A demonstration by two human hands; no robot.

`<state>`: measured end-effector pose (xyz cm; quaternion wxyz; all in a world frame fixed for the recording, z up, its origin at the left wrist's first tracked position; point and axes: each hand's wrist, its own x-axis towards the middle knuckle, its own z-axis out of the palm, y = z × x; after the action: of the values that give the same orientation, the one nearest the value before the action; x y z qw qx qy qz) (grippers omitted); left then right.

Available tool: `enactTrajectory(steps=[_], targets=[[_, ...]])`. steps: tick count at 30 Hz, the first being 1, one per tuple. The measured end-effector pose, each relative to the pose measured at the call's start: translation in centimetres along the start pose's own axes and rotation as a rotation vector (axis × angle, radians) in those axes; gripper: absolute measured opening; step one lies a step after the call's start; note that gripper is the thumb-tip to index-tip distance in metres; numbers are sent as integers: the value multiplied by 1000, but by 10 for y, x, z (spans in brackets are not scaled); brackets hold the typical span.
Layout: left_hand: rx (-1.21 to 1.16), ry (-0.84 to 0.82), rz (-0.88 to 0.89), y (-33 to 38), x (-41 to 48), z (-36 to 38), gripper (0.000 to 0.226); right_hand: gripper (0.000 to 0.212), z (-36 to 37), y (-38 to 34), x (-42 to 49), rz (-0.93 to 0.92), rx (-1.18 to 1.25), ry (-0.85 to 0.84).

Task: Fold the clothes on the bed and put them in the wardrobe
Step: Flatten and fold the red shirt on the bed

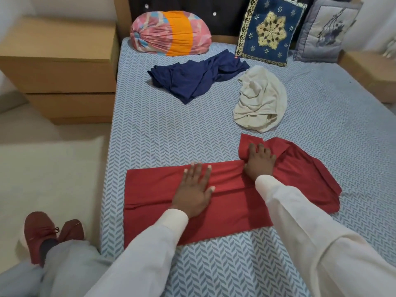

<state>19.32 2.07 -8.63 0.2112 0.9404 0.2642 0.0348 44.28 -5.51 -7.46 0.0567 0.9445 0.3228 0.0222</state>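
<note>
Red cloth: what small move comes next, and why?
Probably smooth the right end flat with the right hand while the left hand pins the strip. The red cloth lies flat and straight-edged under the left hand, but its right end is rumpled and bulges past the strip, so another fold there would likely come out crooked.

Red garment [154, 189] part-folded flat, navy garment [192, 80] and cream garment [259, 99] crumpled beyond

sheet [171, 136]: pale blue herringbone
garment [233, 202]: plain red
shirt [197, 79]: navy
cloth [261, 99]: cream
cushion [270, 32]: blue, gold star
shoes [42, 231]: maroon
</note>
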Motion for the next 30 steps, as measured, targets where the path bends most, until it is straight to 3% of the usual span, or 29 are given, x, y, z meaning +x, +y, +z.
enactTrajectory(steps=[3, 5, 8, 12, 19, 22, 24, 27, 30], targets=[[-13, -125, -15, 15, 9, 17, 75, 79, 2, 5, 14, 154, 99, -93], [103, -144, 1, 10, 7, 29, 81, 80, 4, 8, 17, 197, 174, -74], [177, -154, 23, 7, 6, 36, 88, 66, -2, 23, 21, 292, 437, 74], [159, -149, 18, 9, 8, 37, 86, 51, -18, 64, 20, 606, 1004, 334], [203, -213, -3, 11, 8, 32, 98, 62, 7, 138, -39, 998, 1367, 759], [193, -278, -17, 14, 10, 28, 101, 68, 18, 159, -69, 1152, 1482, 768], [211, -331, -24, 18, 13, 21, 96, 71, 21, 169, -85, 1230, 1402, 689], [237, -378, -35, 18, 21, 2, 89, 70, 24, 183, -87, 1264, 1067, 605], [213, -369, -74, 22, 28, -14, 106, 55, 8, 185, -72, 1102, 810, 525]])
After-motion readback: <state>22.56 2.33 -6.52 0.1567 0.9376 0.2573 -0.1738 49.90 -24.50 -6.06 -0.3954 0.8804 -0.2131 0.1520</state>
